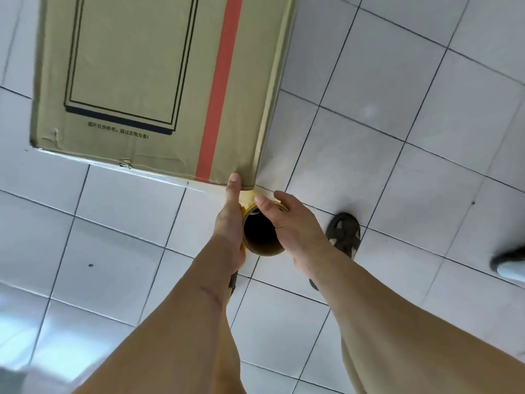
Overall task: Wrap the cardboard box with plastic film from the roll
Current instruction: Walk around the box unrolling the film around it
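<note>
A large cardboard box [147,81] with a red stripe and a black printed frame stands on the tiled floor at the upper left. The film roll [262,247] is seen end-on, its dark hollow core facing me, just below the box's near right corner. My left hand [230,223] grips the roll's left side, its thumb stretched up against the box's corner. My right hand [289,220] curls over the roll's top and right side. A yellowish strip of film [247,196] runs from the roll to the box corner.
White floor tiles [397,109] with dark grout spread all around. My sandalled foot [343,231] stands right of the roll. Another person's shoe [510,264] shows at the right edge.
</note>
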`<state>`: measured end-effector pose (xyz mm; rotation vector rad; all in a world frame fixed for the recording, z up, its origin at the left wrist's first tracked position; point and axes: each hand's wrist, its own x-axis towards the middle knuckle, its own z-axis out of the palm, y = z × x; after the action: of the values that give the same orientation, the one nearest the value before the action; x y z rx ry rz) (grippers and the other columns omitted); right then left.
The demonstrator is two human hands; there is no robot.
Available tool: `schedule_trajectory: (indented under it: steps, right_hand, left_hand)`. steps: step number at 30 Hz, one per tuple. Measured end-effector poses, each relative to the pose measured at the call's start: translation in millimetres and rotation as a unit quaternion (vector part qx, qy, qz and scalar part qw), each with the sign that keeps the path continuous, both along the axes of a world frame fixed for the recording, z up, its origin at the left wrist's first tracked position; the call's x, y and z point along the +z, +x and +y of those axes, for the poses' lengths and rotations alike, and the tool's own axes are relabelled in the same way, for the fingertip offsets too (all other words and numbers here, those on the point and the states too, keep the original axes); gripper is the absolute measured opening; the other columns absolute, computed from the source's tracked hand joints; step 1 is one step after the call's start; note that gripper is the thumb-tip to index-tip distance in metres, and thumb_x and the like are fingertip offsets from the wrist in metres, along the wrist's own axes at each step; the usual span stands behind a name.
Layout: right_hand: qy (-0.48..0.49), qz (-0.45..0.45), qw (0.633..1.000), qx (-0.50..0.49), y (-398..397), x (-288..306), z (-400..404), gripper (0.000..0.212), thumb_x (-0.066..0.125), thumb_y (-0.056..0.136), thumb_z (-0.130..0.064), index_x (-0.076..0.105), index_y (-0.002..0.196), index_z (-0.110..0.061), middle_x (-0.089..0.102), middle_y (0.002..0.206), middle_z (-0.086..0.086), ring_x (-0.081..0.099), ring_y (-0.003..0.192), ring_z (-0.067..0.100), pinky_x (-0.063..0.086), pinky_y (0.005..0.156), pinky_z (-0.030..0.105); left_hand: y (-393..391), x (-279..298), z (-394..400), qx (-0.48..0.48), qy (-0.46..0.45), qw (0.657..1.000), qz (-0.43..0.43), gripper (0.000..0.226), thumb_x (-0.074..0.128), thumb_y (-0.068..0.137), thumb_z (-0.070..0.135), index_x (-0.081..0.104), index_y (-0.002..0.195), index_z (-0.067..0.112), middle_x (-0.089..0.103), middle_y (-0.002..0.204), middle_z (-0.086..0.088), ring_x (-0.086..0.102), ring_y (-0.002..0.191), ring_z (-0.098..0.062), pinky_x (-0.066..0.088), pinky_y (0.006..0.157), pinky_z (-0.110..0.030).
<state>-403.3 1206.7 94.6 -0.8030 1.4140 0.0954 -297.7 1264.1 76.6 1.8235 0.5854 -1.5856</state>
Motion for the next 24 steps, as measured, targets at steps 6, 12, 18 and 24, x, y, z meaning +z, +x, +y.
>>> schedule_trajectory:
  steps: [6,12,18,24]
  right_hand:
    - [-0.026,-0.024,0.999,0.042,-18.3,-3.4,-11.9,0.04,0.063,0.094,-0.051,0.062,0.129,-0.033,0.064,0.125,-0.009,0.059,0.116,0.01,0.049,0.097,0.028]
    - [-0.02,-0.045,0.995,0.083,-23.9,-4.0,-34.9,0.03,0.067,0.092,-0.049,0.063,0.118,-0.035,0.065,0.11,-0.017,0.058,0.098,-0.005,0.042,0.072,0.01]
    - [-0.014,-0.036,0.995,0.088,-34.7,-9.9,-55.1,0.052,0.058,0.091,-0.063,0.058,0.135,-0.034,0.061,0.131,-0.009,0.056,0.121,0.011,0.044,0.102,0.03]
    - [-0.008,-0.027,0.995,0.092,-40.5,-8.8,-70.2,0.042,0.062,0.089,-0.061,0.061,0.122,-0.036,0.062,0.106,-0.021,0.056,0.104,0.002,0.041,0.096,0.026]
  left_hand:
    - [-14.7,-4.7,-1.0,0.07,-0.031,0.996,0.045,0.117,0.042,0.081,0.104,0.073,0.137,0.005,0.08,0.126,-0.023,0.079,0.119,-0.04,0.057,0.114,-0.057]
    - [-33.5,-20.1,-9.7,0.147,-0.009,0.989,0.007,0.146,0.06,0.045,0.114,0.066,0.147,0.01,0.079,0.13,-0.021,0.079,0.118,-0.04,0.056,0.115,-0.057]
    - [-58.6,-6.6,-35.6,0.232,-0.04,0.972,0.0,0.116,0.046,0.081,0.103,0.073,0.136,0.005,0.08,0.126,-0.023,0.077,0.121,-0.041,0.055,0.115,-0.057]
    - [-72.0,-12.6,-46.0,0.273,-0.047,0.961,-0.015,0.12,0.049,0.075,0.104,0.07,0.141,0.006,0.08,0.127,-0.023,0.078,0.119,-0.042,0.055,0.115,-0.063]
